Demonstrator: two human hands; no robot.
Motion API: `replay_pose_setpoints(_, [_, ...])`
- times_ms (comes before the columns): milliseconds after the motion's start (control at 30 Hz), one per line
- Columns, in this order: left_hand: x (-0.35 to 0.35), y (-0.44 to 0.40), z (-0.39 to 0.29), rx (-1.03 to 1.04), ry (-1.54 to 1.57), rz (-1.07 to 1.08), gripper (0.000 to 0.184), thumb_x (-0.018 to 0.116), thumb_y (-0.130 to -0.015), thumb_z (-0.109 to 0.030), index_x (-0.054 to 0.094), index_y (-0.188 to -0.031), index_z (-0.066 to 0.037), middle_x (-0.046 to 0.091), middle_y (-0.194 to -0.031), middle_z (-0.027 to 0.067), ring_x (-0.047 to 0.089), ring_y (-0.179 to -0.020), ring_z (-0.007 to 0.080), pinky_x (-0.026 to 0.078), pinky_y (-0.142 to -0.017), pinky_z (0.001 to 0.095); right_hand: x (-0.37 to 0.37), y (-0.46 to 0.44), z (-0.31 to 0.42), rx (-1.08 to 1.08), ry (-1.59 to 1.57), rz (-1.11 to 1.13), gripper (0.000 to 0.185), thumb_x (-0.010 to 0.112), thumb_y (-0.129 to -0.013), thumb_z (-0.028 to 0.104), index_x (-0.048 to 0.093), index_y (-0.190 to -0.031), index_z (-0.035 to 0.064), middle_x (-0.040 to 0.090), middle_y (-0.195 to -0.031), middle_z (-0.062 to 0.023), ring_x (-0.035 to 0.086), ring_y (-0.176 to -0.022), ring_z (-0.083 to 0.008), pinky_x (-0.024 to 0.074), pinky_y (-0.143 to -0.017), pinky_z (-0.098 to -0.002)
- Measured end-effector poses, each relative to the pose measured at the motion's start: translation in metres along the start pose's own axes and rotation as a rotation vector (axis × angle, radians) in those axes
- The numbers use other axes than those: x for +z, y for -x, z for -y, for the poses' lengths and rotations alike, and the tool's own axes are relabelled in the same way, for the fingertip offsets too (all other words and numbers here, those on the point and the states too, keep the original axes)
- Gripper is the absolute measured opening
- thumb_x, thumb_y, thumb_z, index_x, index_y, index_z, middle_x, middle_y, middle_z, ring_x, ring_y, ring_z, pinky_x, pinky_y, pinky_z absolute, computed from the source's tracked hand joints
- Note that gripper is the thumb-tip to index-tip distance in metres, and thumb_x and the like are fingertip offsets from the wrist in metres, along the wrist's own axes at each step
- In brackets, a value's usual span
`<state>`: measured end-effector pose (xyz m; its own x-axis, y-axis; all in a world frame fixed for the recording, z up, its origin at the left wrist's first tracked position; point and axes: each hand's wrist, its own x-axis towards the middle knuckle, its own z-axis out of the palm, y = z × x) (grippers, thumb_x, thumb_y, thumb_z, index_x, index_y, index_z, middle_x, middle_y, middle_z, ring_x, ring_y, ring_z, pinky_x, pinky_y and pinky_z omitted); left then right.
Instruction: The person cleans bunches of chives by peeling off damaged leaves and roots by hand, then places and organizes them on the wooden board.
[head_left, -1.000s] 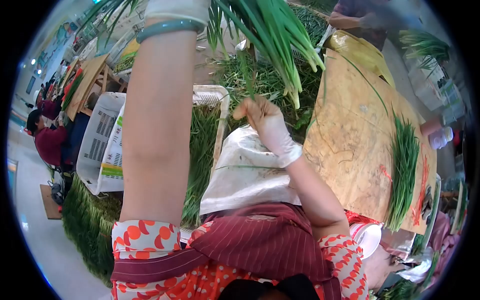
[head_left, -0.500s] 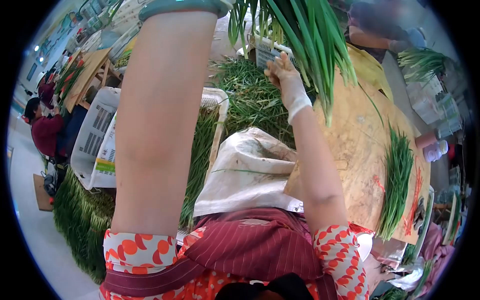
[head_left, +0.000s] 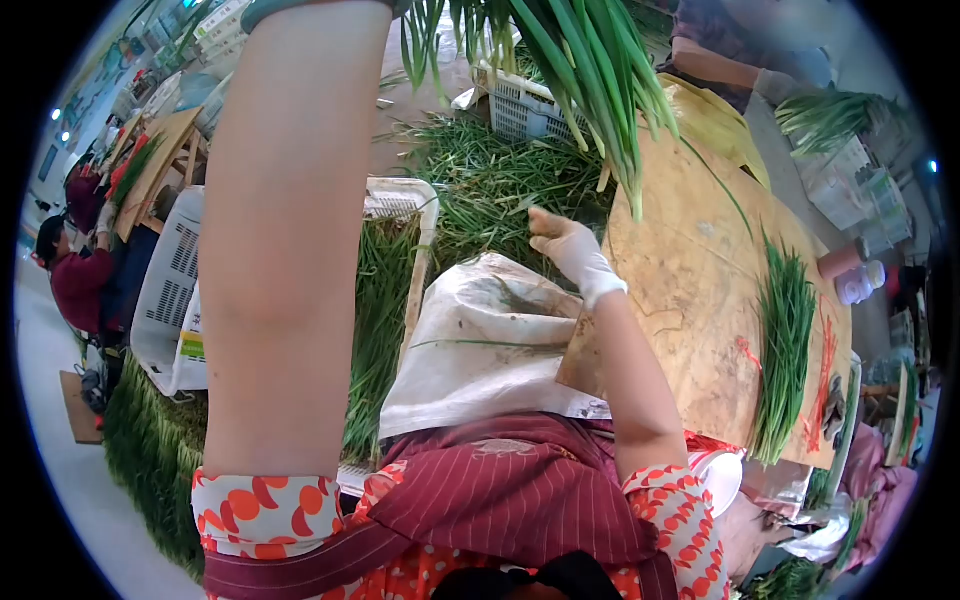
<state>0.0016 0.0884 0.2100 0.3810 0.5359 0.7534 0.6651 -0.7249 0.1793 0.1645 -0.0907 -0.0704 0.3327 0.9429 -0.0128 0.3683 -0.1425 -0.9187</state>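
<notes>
My left forearm (head_left: 285, 250) stretches up to the top edge, where a grey-green glove cuff (head_left: 320, 8) shows; the left hand itself is out of frame. Beside it a bunch of long green chives (head_left: 585, 75) hangs from the top edge, leaf tips downward. My right hand (head_left: 575, 255), in a pale glove with brown-stained fingertips, is below the bunch and apart from it. Its fingers are curled together, and whatever may be between them is too small to tell. Under and beyond it spreads a heap of loose leaves (head_left: 480, 190).
A wooden board (head_left: 690, 280) at right bears a chive bundle (head_left: 785, 350) and red ties (head_left: 822, 375). White sacking (head_left: 480, 350) covers my lap. A white crate (head_left: 425, 230) of chives stands left of it. A co-worker's gloved hand (head_left: 775, 85) is near more chives at upper right.
My right hand has come down and toward me, away from the hanging chives. The left forearm and the bunch have shifted slightly left and up in view.
</notes>
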Motion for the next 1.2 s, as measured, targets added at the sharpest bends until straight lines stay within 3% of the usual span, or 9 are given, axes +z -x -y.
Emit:
replay_pose_setpoints(67, [0.000, 0.001, -0.001, 0.000, -0.001, -0.002, 0.032, 0.052, -0.080, -0.005, 0.052, -0.111, 0.005, 0.063, -0.094, 0.0147, 0.061, -0.081, 0.0216, 0.049, -0.075, 0.0286, -0.020, 0.027, 0.042, -0.089, -0.492, 0.101, 0.053, 0.063, -0.081, 0.008, 0.044, -0.131, 0.0073, 0.054, -0.122, -0.0099, 0.057, -0.101, -0.0155, 0.0444, -0.086, -0.0255])
replay_pose_setpoints(167, [0.000, 0.001, -0.004, -0.003, 0.004, 0.002, 0.033, 0.052, -0.080, -0.005, 0.052, -0.111, 0.005, 0.063, -0.094, 0.0146, 0.061, -0.081, 0.0214, 0.049, -0.075, 0.0283, -0.034, 0.049, 0.076, -0.212, -0.820, 0.021, 0.060, 0.064, -0.082, 0.019, 0.038, -0.134, 0.0060, 0.051, -0.126, -0.0125, 0.058, -0.097, -0.0180, 0.0440, -0.088, -0.0294])
replay_pose_setpoints(367, [-0.001, 0.003, -0.007, -0.001, 0.000, 0.003, 0.034, 0.053, -0.079, -0.005, 0.052, -0.112, 0.005, 0.063, -0.094, 0.0143, 0.061, -0.081, 0.0208, 0.049, -0.074, 0.0276, -0.034, 0.047, 0.112, -0.270, -0.919, -0.054, 0.053, 0.063, -0.083, 0.019, 0.043, -0.128, 0.0020, 0.058, -0.115, -0.0124, 0.059, -0.091, -0.0148, 0.0463, -0.081, -0.0253])
replay_pose_setpoints(533, [-0.002, 0.005, -0.007, -0.006, -0.011, 0.006, 0.035, 0.053, -0.079, -0.004, 0.052, -0.112, 0.005, 0.063, -0.093, 0.0141, 0.062, -0.080, 0.0204, 0.049, -0.074, 0.0271, -0.041, 0.045, 0.128, -0.251, -0.834, -0.297, 0.020, 0.057, -0.087, 0.011, 0.062, -0.101, -0.0025, 0.067, -0.091, -0.0108, 0.057, -0.065, -0.0118, 0.0464, -0.063, -0.0221])
replay_pose_setpoints(633, [-0.002, 0.006, -0.008, -0.009, -0.015, 0.008, 0.035, 0.054, -0.079, -0.004, 0.052, -0.112, 0.005, 0.063, -0.093, 0.0140, 0.062, -0.080, 0.0201, 0.049, -0.074, 0.0268, -0.052, 0.046, 0.116, -0.195, -0.909, -0.168, 0.023, 0.057, -0.088, 0.016, 0.062, -0.101, -0.0018, 0.066, -0.085, -0.0084, 0.053, -0.059, -0.0110, 0.0467, -0.064, -0.0228])
replay_pose_setpoints(833, [-0.002, 0.005, -0.008, -0.025, -0.022, 0.012, 0.036, 0.054, -0.078, -0.004, 0.052, -0.113, 0.006, 0.064, -0.092, 0.0138, 0.062, -0.080, 0.0195, 0.049, -0.073, 0.0261, -0.055, 0.041, 0.094, -0.135, -1.459, -0.096, 0.028, 0.057, -0.088, 0.022, 0.059, -0.102, -0.0015, 0.064, -0.078, -0.0007, 0.051, -0.060, -0.0068, 0.0482, -0.071, -0.0257])
replay_pose_setpoints(1033, [-0.004, 0.006, -0.001, -0.043, -0.031, 0.009, 0.037, 0.055, -0.077, -0.003, 0.052, -0.113, 0.006, 0.064, -0.092, 0.0135, 0.062, -0.079, 0.0190, 0.049, -0.073, 0.0255, -0.062, 0.048, 0.074, -0.176, -1.157, -0.321, 0.024, 0.056, -0.088, 0.018, 0.059, -0.100, -0.0030, 0.062, -0.074, -0.0045, 0.051, -0.061, -0.0085, 0.0475, -0.069, -0.0271])
replay_pose_setpoints(1133, [-0.004, 0.007, -0.003, -0.052, -0.035, 0.008, 0.038, 0.055, -0.077, -0.003, 0.052, -0.113, 0.006, 0.064, -0.092, 0.0134, 0.062, -0.079, 0.0187, 0.049, -0.073, 0.0251, -0.087, 0.046, 0.016, -0.190, -1.137, -0.336, 0.025, 0.056, -0.089, 0.022, 0.059, -0.102, 0.0012, 0.054, -0.070, 0.0023, 0.049, -0.063, -0.0070, 0.0471, -0.076, -0.0274])
replay_pose_setpoints(1200, [-0.004, 0.006, -0.003, -0.062, -0.037, 0.011, 0.038, 0.056, -0.077, -0.003, 0.052, -0.113, 0.006, 0.064, -0.091, 0.0133, 0.062, -0.079, 0.0185, 0.049, -0.073, 0.0249, -0.103, 0.041, -0.015, -0.125, -1.252, -0.666, 0.024, 0.057, -0.088, 0.021, 0.060, -0.101, 0.0012, 0.052, -0.070, 0.0003, 0.051, -0.064, -0.0089, 0.0470, -0.074, -0.0246])
